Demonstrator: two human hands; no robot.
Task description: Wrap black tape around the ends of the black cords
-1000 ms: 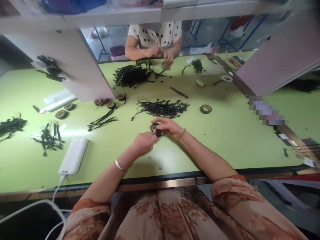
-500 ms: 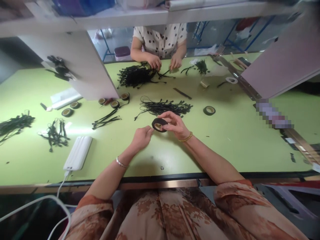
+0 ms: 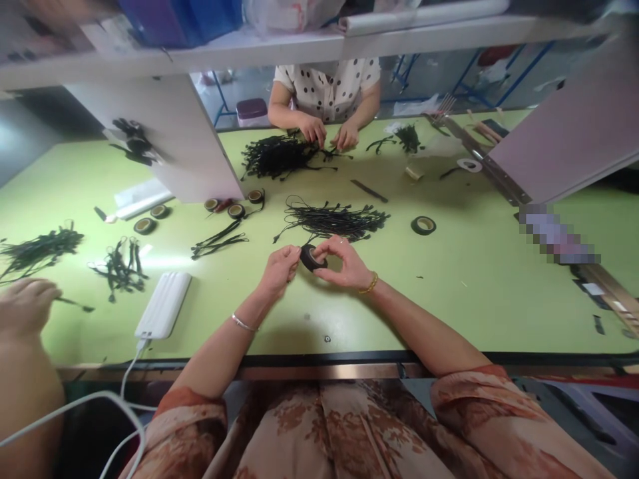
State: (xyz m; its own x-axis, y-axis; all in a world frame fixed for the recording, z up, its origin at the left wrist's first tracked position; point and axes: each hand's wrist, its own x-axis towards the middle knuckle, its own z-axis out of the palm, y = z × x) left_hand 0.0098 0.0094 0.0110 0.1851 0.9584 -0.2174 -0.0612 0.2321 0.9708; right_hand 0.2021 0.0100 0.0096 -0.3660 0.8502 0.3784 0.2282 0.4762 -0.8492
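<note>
A roll of black tape (image 3: 307,259) is held up over the green table, tilted so that its pale core faces my right hand (image 3: 347,265). Thumb and fingers of that hand grip the roll through the core and round its edge. My left hand (image 3: 280,269) is closed in a pinch at the roll's left edge, on what looks like the tape's end; the fingers partly hide it. Just beyond both hands lies a bundle of thin black cords (image 3: 339,221) with small dark tips.
More tape rolls lie right (image 3: 423,225) and left (image 3: 144,226). A white power bank (image 3: 164,306) with a cable is at left. Another person's hand (image 3: 27,306) holds a black cord there. Opposite, a co-worker's hands (image 3: 344,136) work beside a black cord pile (image 3: 277,156).
My left hand has turned and closed more tightly at the roll's edge. The roll has tilted and my right hand has turned with it. Another person's hand has come in at the left.
</note>
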